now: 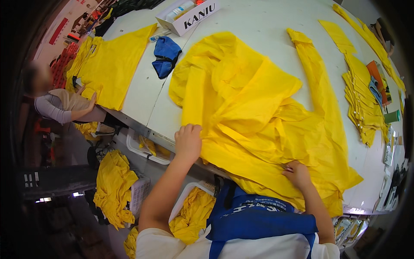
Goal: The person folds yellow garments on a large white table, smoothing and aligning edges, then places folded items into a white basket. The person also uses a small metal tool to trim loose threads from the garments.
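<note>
A large yellow garment (250,99) of thin, creased fabric lies spread and bunched on the white table in front of me. One long sleeve-like part reaches away on the right, and the near edge hangs over the table's front. My left hand (188,144) is closed on the garment's left edge, by the front of the table, with the fingers curled over the cloth. Lower right, my right hand (297,173) pinches a fold of the same garment near my blue apron (263,224). The tips of its fingers are partly hidden by the cloth.
On the white table (142,99) lie a blue cloth piece (166,57), a white box (189,17) and stacked yellow pieces (362,99). A co-worker (64,103) handles yellow fabric (114,64) at left. Baskets of yellow cloth (194,213) stand below the table edge.
</note>
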`<move>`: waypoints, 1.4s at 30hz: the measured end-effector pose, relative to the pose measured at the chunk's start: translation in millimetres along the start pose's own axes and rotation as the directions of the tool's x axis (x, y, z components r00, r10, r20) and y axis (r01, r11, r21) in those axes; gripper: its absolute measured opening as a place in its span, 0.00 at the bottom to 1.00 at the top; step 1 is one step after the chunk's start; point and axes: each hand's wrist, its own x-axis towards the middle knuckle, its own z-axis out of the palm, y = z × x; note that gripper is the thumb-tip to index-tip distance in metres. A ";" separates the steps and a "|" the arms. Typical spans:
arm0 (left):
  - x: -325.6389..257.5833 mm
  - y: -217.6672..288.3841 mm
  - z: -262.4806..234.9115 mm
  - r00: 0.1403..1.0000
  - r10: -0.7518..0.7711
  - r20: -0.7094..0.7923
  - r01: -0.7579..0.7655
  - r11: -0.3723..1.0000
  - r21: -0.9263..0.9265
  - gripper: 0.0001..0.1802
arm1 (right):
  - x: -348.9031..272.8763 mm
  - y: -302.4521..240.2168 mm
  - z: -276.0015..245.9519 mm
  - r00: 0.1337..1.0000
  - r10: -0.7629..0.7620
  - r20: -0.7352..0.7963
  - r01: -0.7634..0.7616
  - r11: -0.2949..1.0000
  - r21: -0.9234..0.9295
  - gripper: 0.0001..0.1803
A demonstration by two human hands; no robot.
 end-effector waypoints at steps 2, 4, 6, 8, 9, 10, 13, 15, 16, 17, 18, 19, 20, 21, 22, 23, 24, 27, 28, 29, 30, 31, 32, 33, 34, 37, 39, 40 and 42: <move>-13.3 -9.0 -7.7 0.967 -0.094 0.236 0.136 0.976 -0.170 0.11 | -10.7 -2.2 -16.8 0.998 0.022 -0.062 -0.027 0.997 -0.077 0.12; -31.0 -1.9 -10.8 0.987 0.028 0.158 0.027 0.943 -0.331 0.14 | -21.8 -17.4 -38.3 0.991 0.067 -0.118 -0.091 0.972 -0.216 0.11; -40.5 16.5 -26.4 0.984 0.097 0.147 -0.017 0.883 -0.469 0.15 | -21.4 -50.9 -34.5 0.946 -0.140 -0.292 0.118 0.989 -0.090 0.11; -48.7 31.1 -36.5 0.975 0.175 0.135 -0.074 0.834 -0.546 0.14 | -13.4 -107.8 -26.1 0.819 -0.421 -0.391 0.468 0.883 0.031 0.16; -49.4 37.8 -43.1 0.969 0.214 0.122 -0.105 0.807 -0.581 0.14 | -9.7 -132.8 -19.2 0.797 -0.521 -0.306 0.567 0.820 0.080 0.19; -46.3 45.3 -51.3 0.953 0.225 0.204 -0.024 0.726 -0.687 0.12 | -3.3 -155.8 -9.4 0.744 -0.620 -0.251 0.654 0.752 0.081 0.26; -35.0 49.1 -70.9 0.803 0.283 0.525 0.380 0.436 -0.816 0.10 | 13.4 -175.1 27.0 0.723 -0.673 -0.157 0.691 0.706 0.154 0.29; -22.2 26.3 -47.0 0.894 0.082 0.440 0.360 0.452 -0.816 0.10 | 18.2 -173.4 36.2 0.669 -0.729 -0.147 0.743 0.663 0.097 0.24; -11.2 26.0 -41.5 0.937 -0.059 0.345 0.330 0.477 -0.815 0.10 | 20.3 -173.2 34.9 0.619 -0.773 -0.139 0.784 0.618 0.054 0.22; -2.0 33.8 -39.1 0.958 -0.042 0.285 0.251 0.609 -0.753 0.11 | 19.6 -174.0 33.8 0.566 -0.815 -0.125 0.822 0.570 0.011 0.20; 8.0 46.8 -35.9 0.973 -0.016 0.228 0.168 0.725 -0.668 0.12 | 16.6 -177.3 32.2 0.549 -0.831 -0.094 0.831 0.554 -0.041 0.19; 16.6 58.9 -31.1 0.984 0.027 0.177 0.080 0.819 -0.568 0.13 | 12.8 -179.9 29.2 0.539 -0.840 -0.062 0.835 0.542 -0.098 0.17; 22.3 68.8 -30.3 0.972 0.046 0.231 0.076 0.867 -0.492 0.14 | 9.8 -182.0 26.7 0.526 -0.850 -0.031 0.838 0.524 -0.151 0.16; 26.8 77.5 -30.4 0.957 0.059 0.284 0.067 0.909 -0.412 0.15 | 8.5 -182.8 26.0 0.506 -0.862 -0.034 0.848 0.504 -0.165 0.16; 29.8 82.5 -31.0 0.938 0.070 0.340 0.048 0.944 -0.327 0.17 | 8.5 -182.6 25.4 0.487 -0.872 -0.041 0.856 0.486 -0.178 0.15; 28.8 83.0 -32.9 0.948 0.083 0.307 0.022 0.947 -0.322 0.17 | 8.4 -182.2 24.7 0.467 -0.883 -0.048 0.863 0.467 -0.191 0.15; 28.5 81.5 -34.0 0.948 0.084 0.306 0.022 0.945 -0.327 0.16 | 8.0 -181.8 23.7 0.464 -0.884 -0.050 0.860 0.463 -0.215 0.15; 27.2 74.7 -38.8 0.907 0.061 0.418 0.186 0.832 -0.523 0.11 | 4.7 -181.8 21.3 0.466 -0.883 -0.051 0.848 0.462 -0.259 0.15; 27.3 72.9 -41.9 0.851 0.058 0.522 0.357 0.664 -0.657 0.10 | 4.1 -182.7 19.5 0.466 -0.884 -0.043 0.849 0.461 -0.258 0.15; 27.3 71.3 -44.8 0.784 0.086 0.614 0.518 0.454 -0.725 0.09 | 3.4 -183.8 17.4 0.467 -0.884 -0.035 0.850 0.459 -0.257 0.14; 24.7 69.9 -46.9 0.802 0.104 0.588 0.540 0.295 -0.789 0.08 | 2.0 -185.8 13.3 0.474 -0.872 -0.122 0.839 0.490 -0.237 0.15; 18.5 68.3 -46.8 0.819 0.116 0.563 0.550 0.124 -0.826 0.09 | 0.4 -188.0 9.0 0.483 -0.851 -0.205 0.827 0.520 -0.211 0.15; 13.2 67.6 -46.6 0.836 0.122 0.536 0.544 -0.050 -0.837 0.11 | -0.5 -189.5 5.0 0.489 -0.824 -0.287 0.816 0.548 -0.182 0.15; 9.7 69.4 -49.2 0.862 0.134 0.489 0.504 -0.113 -0.857 0.12 | 0.0 -189.4 1.5 0.518 -0.789 -0.330 0.796 0.586 -0.151 0.15; 6.3 73.1 -55.2 0.887 0.143 0.440 0.460 -0.175 -0.870 0.13 | 0.8 -188.8 -2.5 0.545 -0.752 -0.372 0.776 0.620 -0.117 0.15; -3.9 81.9 -62.3 0.924 0.130 0.359 0.380 -0.223 -0.898 0.13 | 1.7 -190.4 -9.5 0.545 -0.695 -0.469 0.755 0.650 -0.086 0.16; -9.2 84.9 -67.6 0.936 0.127 0.330 0.347 -0.151 -0.926 0.11 | 0.9 -193.8 -15.4 0.513 -0.696 -0.502 0.761 0.640 -0.111 0.15; -12.0 85.1 -71.1 0.939 0.129 0.317 0.329 -0.085 -0.940 0.11 | 1.2 -194.7 -15.9 0.500 -0.687 -0.528 0.764 0.637 -0.106 0.15; -19.0 88.1 -76.6 0.962 0.103 0.254 0.244 0.099 -0.965 0.09 | 1.6 -196.7 -15.6 0.472 -0.666 -0.578 0.770 0.630 -0.097 0.14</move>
